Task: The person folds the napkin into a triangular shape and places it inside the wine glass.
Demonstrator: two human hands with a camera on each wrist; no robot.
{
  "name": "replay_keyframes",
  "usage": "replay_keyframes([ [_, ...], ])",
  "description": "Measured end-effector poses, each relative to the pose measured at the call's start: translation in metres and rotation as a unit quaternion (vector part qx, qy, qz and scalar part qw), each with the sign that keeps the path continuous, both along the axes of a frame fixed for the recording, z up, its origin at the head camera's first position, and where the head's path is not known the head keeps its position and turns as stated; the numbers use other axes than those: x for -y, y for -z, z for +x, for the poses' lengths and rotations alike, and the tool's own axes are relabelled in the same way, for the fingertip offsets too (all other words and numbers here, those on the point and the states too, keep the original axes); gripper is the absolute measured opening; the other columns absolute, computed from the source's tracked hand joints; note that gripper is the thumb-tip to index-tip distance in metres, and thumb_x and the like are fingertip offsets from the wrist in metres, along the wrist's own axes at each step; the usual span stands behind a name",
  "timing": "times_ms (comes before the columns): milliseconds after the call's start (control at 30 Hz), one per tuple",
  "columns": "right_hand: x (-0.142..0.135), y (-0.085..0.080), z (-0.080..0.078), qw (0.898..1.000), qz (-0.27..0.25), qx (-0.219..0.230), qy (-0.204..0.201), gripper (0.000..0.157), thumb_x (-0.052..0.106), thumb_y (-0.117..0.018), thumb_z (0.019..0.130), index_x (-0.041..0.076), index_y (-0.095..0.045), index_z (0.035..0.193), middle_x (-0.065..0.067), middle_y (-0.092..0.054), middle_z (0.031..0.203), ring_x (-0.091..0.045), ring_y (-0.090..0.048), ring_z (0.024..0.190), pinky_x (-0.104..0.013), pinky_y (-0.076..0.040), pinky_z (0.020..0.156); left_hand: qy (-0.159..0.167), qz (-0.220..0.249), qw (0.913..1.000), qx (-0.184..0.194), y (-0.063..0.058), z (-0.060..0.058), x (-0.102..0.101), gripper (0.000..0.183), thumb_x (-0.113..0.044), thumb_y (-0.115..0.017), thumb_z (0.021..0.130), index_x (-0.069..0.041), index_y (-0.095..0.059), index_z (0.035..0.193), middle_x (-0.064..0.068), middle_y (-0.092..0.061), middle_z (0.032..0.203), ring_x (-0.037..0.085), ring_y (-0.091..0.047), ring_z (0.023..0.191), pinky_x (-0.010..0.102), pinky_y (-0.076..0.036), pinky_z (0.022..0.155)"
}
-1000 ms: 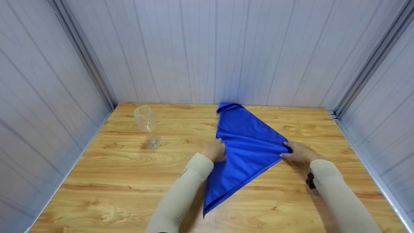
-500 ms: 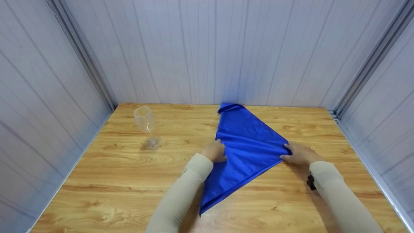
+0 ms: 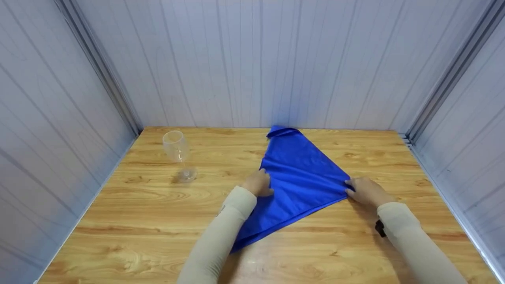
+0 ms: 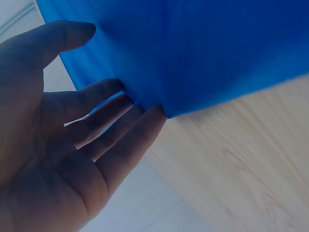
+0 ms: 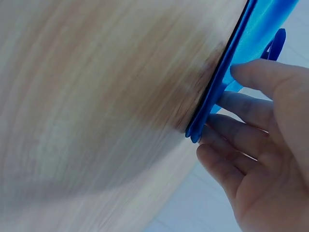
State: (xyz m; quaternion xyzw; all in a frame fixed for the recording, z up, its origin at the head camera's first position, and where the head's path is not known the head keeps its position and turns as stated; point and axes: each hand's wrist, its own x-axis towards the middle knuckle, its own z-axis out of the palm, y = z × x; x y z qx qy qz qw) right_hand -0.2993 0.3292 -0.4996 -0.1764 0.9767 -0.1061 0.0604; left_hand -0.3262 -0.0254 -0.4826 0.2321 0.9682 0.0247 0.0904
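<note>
A folded blue cloth (image 3: 303, 173) lies in a pointed shape on the wooden table, in layers along its near edge. My left hand (image 3: 257, 183) rests at its left edge. In the left wrist view, the left hand's fingertips (image 4: 157, 110) touch the cloth's border, with the thumb apart from them. At the right corner is my right hand (image 3: 367, 190). In the right wrist view, the right thumb (image 5: 246, 72) touches the cloth and the loosely bent fingers meet its layered edge. The left forearm partly hides the near-left corner.
A clear stemmed wine glass (image 3: 176, 148) stands at the back left of the wooden table (image 3: 130, 221). Pale panelled walls (image 3: 244, 63) enclose the back and both sides. The cloth's far end (image 3: 282, 131), folded over, reaches the back wall.
The cloth's near corner has swung left and slightly up, beneath the left forearm. The right hand's thumb and fingers have drawn closer together at the right corner. The left hand has shifted slightly left.
</note>
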Motion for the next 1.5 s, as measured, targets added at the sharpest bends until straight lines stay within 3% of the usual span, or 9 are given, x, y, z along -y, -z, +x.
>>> replay_keyframes([
  [467,0.008,-0.005,0.008,1.0,0.022,-0.001,0.002,0.031,0.009,-0.058,0.098,-0.007,-0.068,0.122,-0.029,-0.065,0.119,-0.048,-0.06,0.114,-0.059,-0.048,0.093,-0.026,0.028,0.9991,0.017,0.002,-0.001,0.005,0.059,-0.032,-0.068,0.092,0.009,-0.056,0.133,0.022,-0.056,0.133,0.031,-0.057,0.121,0.039,-0.046,0.103],
  [667,0.01,-0.007,0.011,0.999,0.03,-0.02,-0.017,0.027,0.007,-0.059,0.096,-0.007,-0.071,0.116,-0.028,-0.068,0.111,-0.043,-0.066,0.103,-0.054,-0.054,0.084,-0.026,0.023,0.999,0.027,0.001,-0.001,0.007,0.062,-0.034,-0.067,0.093,0.008,-0.054,0.137,0.022,-0.053,0.136,0.031,-0.054,0.125,0.038,-0.044,0.105],
  [767,0.013,-0.008,0.013,0.999,0.029,-0.022,-0.024,0.023,0.006,-0.06,0.095,-0.004,-0.074,0.11,-0.024,-0.071,0.103,-0.035,-0.069,0.091,-0.049,-0.056,0.075,-0.027,0.022,0.9992,0.02,0.002,-0.001,0.008,0.062,-0.035,-0.068,0.093,0.008,-0.054,0.136,0.022,-0.053,0.136,0.032,-0.054,0.126,0.039,-0.043,0.106],
  [1000,0.018,-0.013,0.016,0.999,0.029,-0.011,-0.032,0.015,0.005,-0.061,0.095,0.001,-0.074,0.088,-0.008,-0.066,0.078,-0.018,-0.055,0.066,-0.038,-0.048,0.061,-0.038,0.027,0.9986,0.026,0.005,-0.003,0.009,0.063,-0.036,-0.067,0.094,0.007,-0.052,0.139,0.021,-0.051,0.141,0.032,-0.051,0.13,0.04,-0.042,0.108],
  [1167,0.02,-0.016,0.019,0.998,0.017,-0.026,-0.045,0.032,0.004,-0.062,0.093,0.012,-0.059,0.063,0.004,-0.048,0.059,-0.013,-0.044,0.056,-0.031,-0.04,0.054,-0.036,0.043,0.9982,0.024,0.006,-0.005,0.011,0.062,-0.034,-0.069,0.093,0.008,-0.054,0.136,0.022,-0.052,0.139,0.033,-0.052,0.129,0.04,-0.042,0.108],
  [1500,0.025,-0.019,0.019,0.999,0.009,-0.01,-0.049,0.038,0.004,-0.064,0.091,0.013,-0.051,0.056,0.007,-0.039,0.054,-0.009,-0.037,0.051,-0.025,-0.033,0.049,-0.023,0.077,0.9966,0.02,0.008,-0.008,0.018,0.059,-0.029,-0.069,0.091,0.01,-0.054,0.133,0.023,-0.054,0.136,0.034,-0.054,0.126,0.04,-0.042,0.107],
])
